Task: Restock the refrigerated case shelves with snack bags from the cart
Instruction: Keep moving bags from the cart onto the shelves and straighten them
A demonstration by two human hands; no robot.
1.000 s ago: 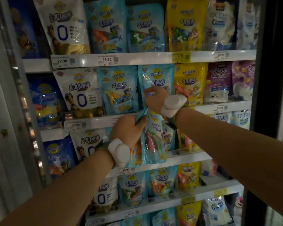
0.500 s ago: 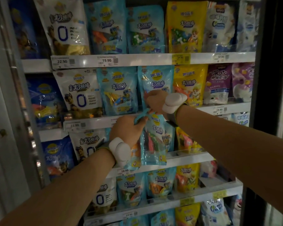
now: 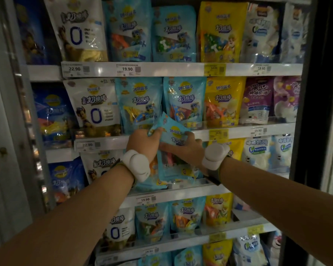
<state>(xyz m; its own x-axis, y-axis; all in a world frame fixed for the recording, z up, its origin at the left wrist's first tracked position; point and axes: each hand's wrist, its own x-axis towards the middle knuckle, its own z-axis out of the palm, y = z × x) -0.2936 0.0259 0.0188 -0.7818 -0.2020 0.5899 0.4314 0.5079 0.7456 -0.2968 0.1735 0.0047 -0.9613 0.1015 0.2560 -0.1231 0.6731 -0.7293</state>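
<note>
A light blue snack bag (image 3: 172, 131) is held tilted in front of the case, its top poking up over the second shelf's rail (image 3: 238, 132). My left hand (image 3: 142, 144) grips its upper left edge and my right hand (image 3: 185, 148) presses on its front from the right. The bag's lower part hangs down in front of the third shelf row, over other blue bags (image 3: 173, 169). Both wrists wear white bands.
The open refrigerated case holds several shelves of standing bags: white (image 3: 94, 108), blue (image 3: 140, 104), yellow (image 3: 223, 102) and purple (image 3: 258, 100). Price rails (image 3: 161, 69) front each shelf. The dark door frame (image 3: 319, 112) stands at the right, a grey frame (image 3: 13, 131) at the left.
My right hand has dropped from above the shelf rail down onto the bag's front, close to my left hand. The bag's top has tipped and crumpled between both hands.
</note>
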